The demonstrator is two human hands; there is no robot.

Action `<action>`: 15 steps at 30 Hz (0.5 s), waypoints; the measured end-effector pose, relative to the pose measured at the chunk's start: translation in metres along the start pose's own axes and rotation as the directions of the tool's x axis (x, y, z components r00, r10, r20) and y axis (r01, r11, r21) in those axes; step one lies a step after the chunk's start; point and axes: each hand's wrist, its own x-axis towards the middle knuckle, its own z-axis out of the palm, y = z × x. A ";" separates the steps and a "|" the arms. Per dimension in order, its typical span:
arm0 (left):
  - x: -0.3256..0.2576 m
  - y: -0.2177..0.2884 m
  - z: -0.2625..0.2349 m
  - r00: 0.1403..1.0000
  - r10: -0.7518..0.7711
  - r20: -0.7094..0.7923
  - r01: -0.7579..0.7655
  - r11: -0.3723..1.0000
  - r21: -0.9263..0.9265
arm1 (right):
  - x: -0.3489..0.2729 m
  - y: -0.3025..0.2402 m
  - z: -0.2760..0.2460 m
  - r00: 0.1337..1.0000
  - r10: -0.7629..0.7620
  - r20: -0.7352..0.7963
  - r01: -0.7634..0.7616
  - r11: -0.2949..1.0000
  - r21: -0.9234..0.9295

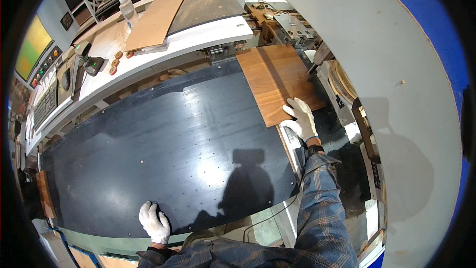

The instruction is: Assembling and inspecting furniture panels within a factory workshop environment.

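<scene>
A brown wood-grain board (270,82) lies at the far right end of a large black table (119,168), partly beneath the machine housing. My right hand (301,120), in a white glove, reaches forward to the near edge of this board, its fingers spread on the surface and the thumb apart. My left hand (154,222), gloved in white too, rests on the table's near edge with fingers laid down and holds nothing. The underside of each hand is hidden.
A pale machine housing (396,69) rises on the right. Beyond the table, a white bench (213,32) carries a cardboard sheet (158,20), a clear bottle (128,11), a handheld scanner (90,62), a mouse (66,79) and a keyboard (45,106). Another wood piece (45,193) sits at the far left.
</scene>
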 end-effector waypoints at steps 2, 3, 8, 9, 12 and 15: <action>0.006 0.007 -0.005 1.000 0.008 -0.001 -0.008 1.000 -0.003 | 0.001 -0.001 -0.002 1.000 -0.018 -0.020 0.018 1.000 -0.021; 0.007 0.011 -0.008 0.999 0.026 -0.027 -0.027 1.000 -0.008 | 0.001 -0.002 -0.002 1.000 -0.018 -0.001 0.018 1.000 -0.020; 0.015 0.012 -0.018 0.999 -0.039 -0.014 0.038 0.998 -0.045 | -0.001 -0.026 -0.007 1.000 -0.002 -0.027 0.007 0.979 0.203; 0.014 0.010 -0.018 0.996 -0.080 0.035 0.083 0.994 -0.075 | -0.002 -0.030 -0.009 0.998 0.040 0.044 -0.047 0.985 0.169; 0.013 0.003 -0.020 0.979 -0.084 0.183 0.097 0.993 -0.066 | 0.002 -0.034 -0.010 0.959 0.204 0.195 -0.269 0.870 0.413; -0.003 0.006 -0.023 0.975 -0.108 -0.196 0.063 0.972 -0.225 | 0.010 -0.039 -0.004 0.974 0.110 0.197 -0.071 0.979 -0.193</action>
